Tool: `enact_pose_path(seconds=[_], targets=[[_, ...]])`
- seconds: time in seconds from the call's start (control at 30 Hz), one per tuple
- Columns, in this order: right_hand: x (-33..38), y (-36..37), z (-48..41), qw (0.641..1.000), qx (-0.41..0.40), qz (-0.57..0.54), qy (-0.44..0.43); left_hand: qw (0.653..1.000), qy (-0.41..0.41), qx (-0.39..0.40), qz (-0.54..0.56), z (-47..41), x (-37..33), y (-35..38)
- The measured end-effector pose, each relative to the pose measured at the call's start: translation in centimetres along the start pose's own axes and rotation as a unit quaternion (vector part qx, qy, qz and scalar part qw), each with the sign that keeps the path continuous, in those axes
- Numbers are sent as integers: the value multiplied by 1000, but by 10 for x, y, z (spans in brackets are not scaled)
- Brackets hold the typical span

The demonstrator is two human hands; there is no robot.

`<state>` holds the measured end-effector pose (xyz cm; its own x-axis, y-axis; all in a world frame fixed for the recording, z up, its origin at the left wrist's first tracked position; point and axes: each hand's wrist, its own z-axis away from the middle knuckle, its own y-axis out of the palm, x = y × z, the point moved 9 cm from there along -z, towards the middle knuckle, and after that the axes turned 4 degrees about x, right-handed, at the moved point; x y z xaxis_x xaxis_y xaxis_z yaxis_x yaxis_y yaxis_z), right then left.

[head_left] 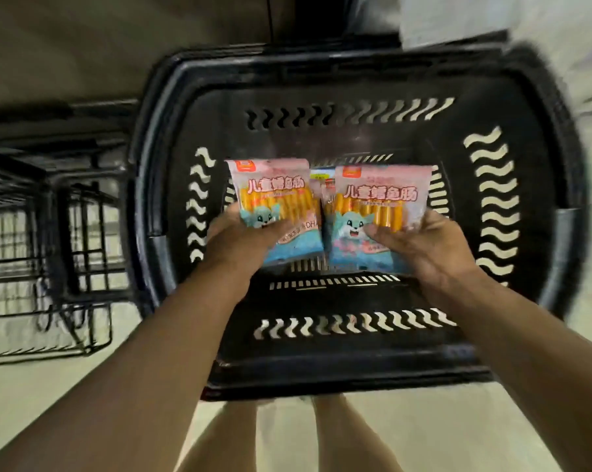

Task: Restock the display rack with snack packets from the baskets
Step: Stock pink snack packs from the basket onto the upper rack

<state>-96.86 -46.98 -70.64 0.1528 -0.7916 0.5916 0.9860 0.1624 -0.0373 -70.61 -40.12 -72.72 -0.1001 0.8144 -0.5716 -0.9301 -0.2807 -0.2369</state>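
Below me stands a black plastic basket (339,76) with wavy slots in its walls. My left hand (235,240) grips a pink and blue snack packet (277,192) of orange sausage sticks by its lower edge. My right hand (420,245) holds a second, matching snack packet (383,206) the same way. Both packets are upright, side by side, over the inside of the basket. Between them a bit of another packet (322,178) shows deeper in the basket.
A black wire display rack (66,233) stands to the left of the basket on the pale floor (49,386). My legs (287,437) are just in front of the basket's near rim. A pale object (458,18) sits behind the basket at top right.
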Motion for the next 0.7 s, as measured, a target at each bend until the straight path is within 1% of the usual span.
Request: enact_pose_path(seconds=[0.13,0.23,0.3,0.47,0.6,0.7], targets=[[75,-2,94,996,-27,61,-54,999,30,15,40,94,-60,-34],[140,3,188,993,-17,67,-98,997,62,16,47,179,-124,-67],[187,5,249,989,-19,69,-129,994,91,31,47,238,-171,-92],[289,11,378,977,-41,52,-204,981,183,62,32,366,-279,-157],[354,26,459,955,-38,77,-284,960,272,45,55,446,-351,-200],[396,33,508,936,-52,83,-338,943,326,43,45,492,-392,-226]])
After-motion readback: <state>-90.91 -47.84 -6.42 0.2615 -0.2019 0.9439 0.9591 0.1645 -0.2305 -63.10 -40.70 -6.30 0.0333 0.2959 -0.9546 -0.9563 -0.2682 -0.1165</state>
